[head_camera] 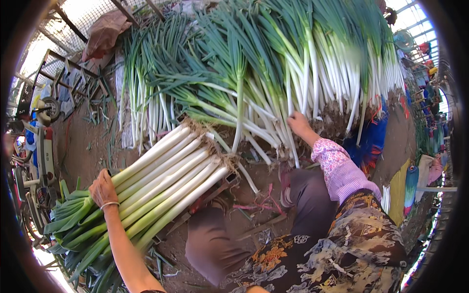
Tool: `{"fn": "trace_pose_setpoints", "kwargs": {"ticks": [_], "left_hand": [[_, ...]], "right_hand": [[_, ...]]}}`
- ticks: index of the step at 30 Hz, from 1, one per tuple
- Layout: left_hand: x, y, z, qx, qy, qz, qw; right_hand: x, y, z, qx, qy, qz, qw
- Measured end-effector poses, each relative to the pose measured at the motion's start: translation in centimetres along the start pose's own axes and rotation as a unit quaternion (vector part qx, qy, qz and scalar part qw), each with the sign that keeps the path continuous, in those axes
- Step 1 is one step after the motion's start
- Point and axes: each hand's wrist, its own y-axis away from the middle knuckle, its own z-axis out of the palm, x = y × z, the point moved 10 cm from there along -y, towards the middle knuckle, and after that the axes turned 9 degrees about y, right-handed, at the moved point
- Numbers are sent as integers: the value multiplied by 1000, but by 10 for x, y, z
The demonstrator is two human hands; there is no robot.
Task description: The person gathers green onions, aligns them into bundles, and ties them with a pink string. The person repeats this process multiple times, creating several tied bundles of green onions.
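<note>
A bundle of thick green onions (165, 172) with white stalks lies at the left, its roots pointing to the upper right and its trimmed green tops to the lower left. My left hand (103, 188), with a bracelet at the wrist, rests around the bundle's near-left edge stalks. A long pile of green onions (263, 73) spreads across the top, leaves up and roots towards me. At the pile's lower edge, my right hand (301, 126) has its fingers at a white stalk; whether they close on it is hidden. The right arm wears a patterned sleeve cover.
Pink ties (269, 205) lie on the soil between my knees. A metal frame is partly under the bundle. Blue and red netting (370, 137) lies at the right. Parked scooters (45, 154) stand at the far left, and brown cloth (106, 34) hangs at the upper left.
</note>
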Motion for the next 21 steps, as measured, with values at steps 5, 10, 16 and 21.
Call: {"fn": "trace_pose_setpoints", "kwargs": {"ticks": [5, 10, 16, 21], "left_hand": [[2, 6, -3, 7, -8, 0, 1000], [-17, 20, -17, 67, 17, 15, 998], [-4, 18, -12, 87, 62, 14, 994], [-2, 20, -12, 49, 43, 16, 998]], "right_hand": [[92, -24, -64, 148, 20, 151, 977], [43, -51, -80, 183, 59, 150, 970], [64, -93, -68, 175, 116, 243, 947], [66, -92, -58, 131, 123, 238, 955]]}}
